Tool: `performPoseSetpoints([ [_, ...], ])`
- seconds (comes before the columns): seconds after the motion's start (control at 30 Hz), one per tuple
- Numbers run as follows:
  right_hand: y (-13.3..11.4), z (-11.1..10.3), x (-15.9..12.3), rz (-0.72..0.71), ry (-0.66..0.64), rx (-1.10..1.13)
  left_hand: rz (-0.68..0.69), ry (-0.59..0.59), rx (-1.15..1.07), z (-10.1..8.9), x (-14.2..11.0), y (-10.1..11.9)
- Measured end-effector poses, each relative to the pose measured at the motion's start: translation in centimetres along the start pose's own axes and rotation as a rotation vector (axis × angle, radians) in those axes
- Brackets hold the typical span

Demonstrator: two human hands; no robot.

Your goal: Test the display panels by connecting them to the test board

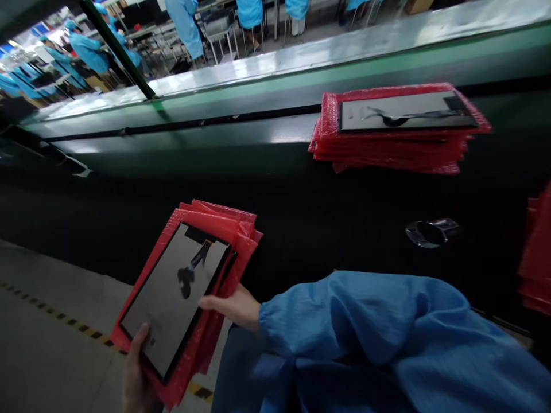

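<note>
Both of my hands hold a small stack of red bubble-wrap sleeves (pixel 246 221), tilted, off the left front of the black bench. On top lies a flat grey LCD panel (pixel 167 298) with a black edge and a dark flex cable (pixel 196 267). My left hand (pixel 138 376) grips the stack's lower left corner, its thumb on the panel. From the right side my right hand (pixel 235 307) clasps the stack, thumb at the panel's edge. The fingers of both hands are hidden beneath. The dark edge of another item shows between the sleeves.
A larger pile of red bubble-wrap sleeves (pixel 396 150) stands at the back right, another panel (pixel 408 112) on top. More red sleeves (pixel 538 252) sit at the right edge. A shiny metal ring-like piece (pixel 431 232) lies on the black surface (pixel 327 218). People in blue work beyond.
</note>
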State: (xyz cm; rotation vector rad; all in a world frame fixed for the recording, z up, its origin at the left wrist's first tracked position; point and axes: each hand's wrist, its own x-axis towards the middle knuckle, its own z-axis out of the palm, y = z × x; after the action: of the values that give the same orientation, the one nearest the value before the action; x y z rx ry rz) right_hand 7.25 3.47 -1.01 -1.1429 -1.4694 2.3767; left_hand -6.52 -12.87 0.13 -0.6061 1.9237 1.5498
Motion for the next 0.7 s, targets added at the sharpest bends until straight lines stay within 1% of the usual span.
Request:
performPoseSetpoints([
  [0.03, -0.1, -0.5, -1.2, 0.003, -0.115, -0.062, -0.035, 0.003, 0.003, 0.0, -0.1, 0.3],
  [0.07, -0.7, -1.3, -2.3, -0.010, -0.264, -0.142, -0.045, -0.004, -0.003, 0.0, -0.1, 0.4],
  [0.13, -3.3, -2.9, -3.9, -0.097, -0.637, -0.379, -0.044, -0.003, -0.010, 0.0, -0.1, 0.6],
  [0.17, -5.3, -3.7, -4.0, -0.203, -0.693, -0.454, -0.042, -0.006, -0.011, 0.1, -0.1, 0.5],
  [0.2, -7.5, -4.5, -3.6, -0.297, -0.676, -0.554, -0.038, -0.006, -0.014, 0.1, -0.1, 0.5],
  [0.23, -9.6, -5.2, -2.6, -0.362, -0.522, -0.626, -0.034, -0.004, -0.017, 0.1, -0.1, 0.4],
  [0.27, -11.6, -5.7, -1.1, -0.397, -0.287, -0.650, -0.033, -0.006, -0.018, 0.1, 0.1, 0.3],
  [0.3, -13.1, -6.1, 0.7, -0.383, -0.103, -0.661, -0.031, -0.012, -0.017, 0.0, 0.3, 0.1],
  [0.33, -14.1, -6.4, 2.6, -0.332, 0.017, -0.681, -0.021, -0.021, -0.015, -0.1, 0.7, -0.1],
  [0.4, -14.6, -6.7, 6.3, -0.260, 0.064, -0.701, 0.000, -0.037, -0.008, -0.7, 2.0, -0.7],
  [0.43, -14.3, -6.7, 7.7, -0.215, 0.049, -0.704, 0.015, -0.039, 0.000, -1.1, 2.9, -1.2],
  [0.5, -13.2, -6.5, 9.4, -0.176, 0.027, -0.710, 0.055, -0.051, 0.037, -1.9, 4.9, -2.2],
  [0.57, -12.4, -6.4, 9.9, -0.154, 0.019, -0.708, 0.133, -0.061, 0.098, -2.6, 7.2, -3.3],
  [0.63, -12.3, -6.3, 9.6, -0.122, 0.014, -0.686, 0.243, -0.010, 0.124, -3.1, 9.4, -4.3],
  [0.7, -12.7, -6.1, 9.0, -0.081, 0.013, -0.629, 0.332, 0.033, 0.106, -3.7, 11.3, -4.6],
])
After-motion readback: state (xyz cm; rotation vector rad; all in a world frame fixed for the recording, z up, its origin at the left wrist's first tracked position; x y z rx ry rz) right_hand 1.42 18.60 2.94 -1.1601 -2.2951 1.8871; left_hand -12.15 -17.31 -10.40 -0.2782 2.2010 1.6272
